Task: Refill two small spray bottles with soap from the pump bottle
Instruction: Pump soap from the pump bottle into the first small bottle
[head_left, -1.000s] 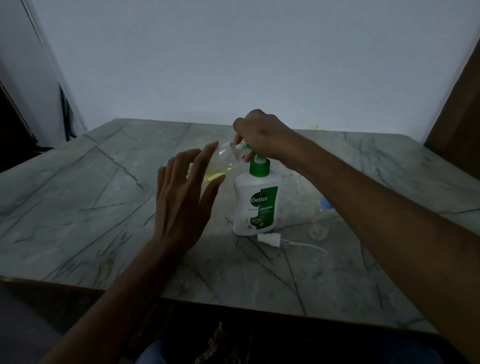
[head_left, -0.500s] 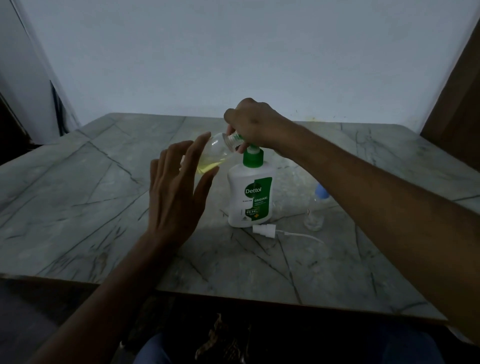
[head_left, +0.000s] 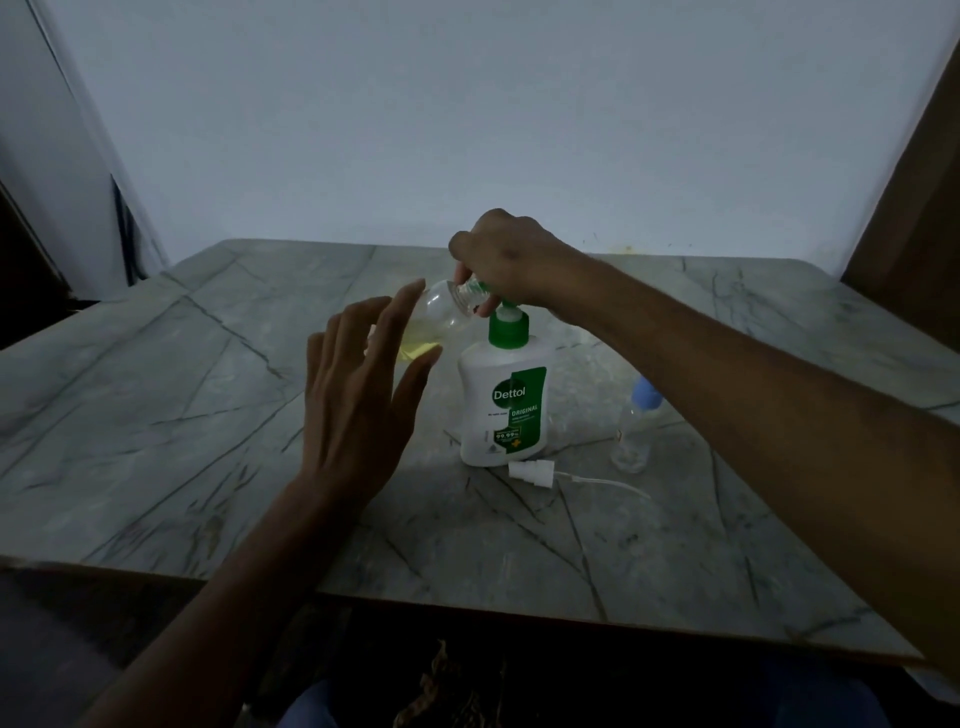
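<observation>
A white Dettol pump bottle (head_left: 501, 410) with a green collar stands at the middle of the marble table (head_left: 156, 415). My right hand (head_left: 506, 260) is closed over its pump head from above, fingers reaching the neck of a small clear spray bottle (head_left: 441, 312). That bottle is tilted, mouth at the pump spout, with some yellow soap in its lower part. My left hand (head_left: 363, 395) cradles it between thumb and forefinger, the other fingers spread. A second small clear bottle with a blue cap (head_left: 636, 426) stands right of the pump bottle, partly behind my right forearm.
A white spray head with its thin dip tube (head_left: 535, 474) lies on the table just in front of the pump bottle. A pale wall rises behind the table. The table's front edge (head_left: 467, 605) runs close to my lap.
Both hands and the tilted bottle hold the same pose at the pump spout. Only the view has shifted slightly.
</observation>
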